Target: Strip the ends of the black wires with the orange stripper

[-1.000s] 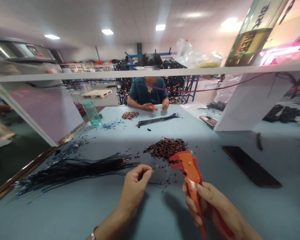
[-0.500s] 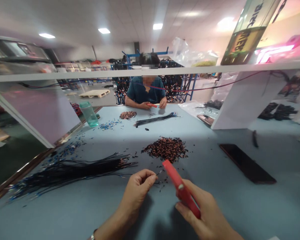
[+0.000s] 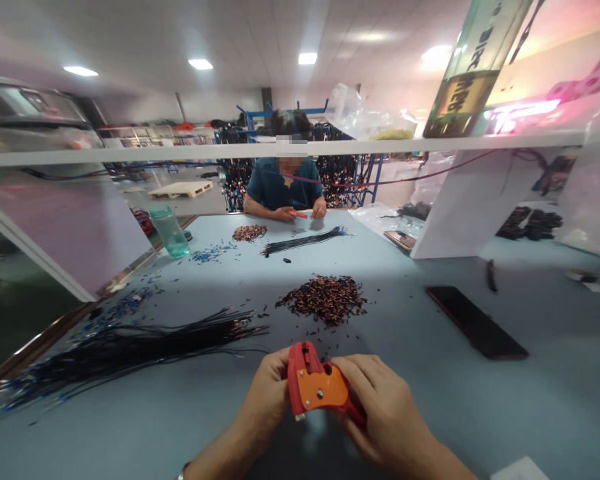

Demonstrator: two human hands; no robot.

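Observation:
My right hand [image 3: 380, 407] grips an orange and red wire stripper [image 3: 314, 385], its head turned toward my left hand. My left hand [image 3: 269, 395] is pinched closed right against the tool's jaws; a thin black wire was in its fingers a moment ago but is hidden now. A bundle of long black wires [image 3: 130, 340] lies to the left on the blue table [image 3: 180, 420]. A heap of dark and copper-coloured wire scraps [image 3: 323, 299] sits just beyond my hands.
A black phone [image 3: 476, 323] lies to the right. Across the table a person in a dark teal shirt [image 3: 283, 187] works with a red tool, a wire bundle [image 3: 305, 240] and a scrap pile [image 3: 249, 232]. A green bottle [image 3: 169, 231] stands at far left.
My right hand swung the stripper down and left, from upright beside the left hand to meet its fingertips. The left hand stayed pinched. The view shifted slightly right.

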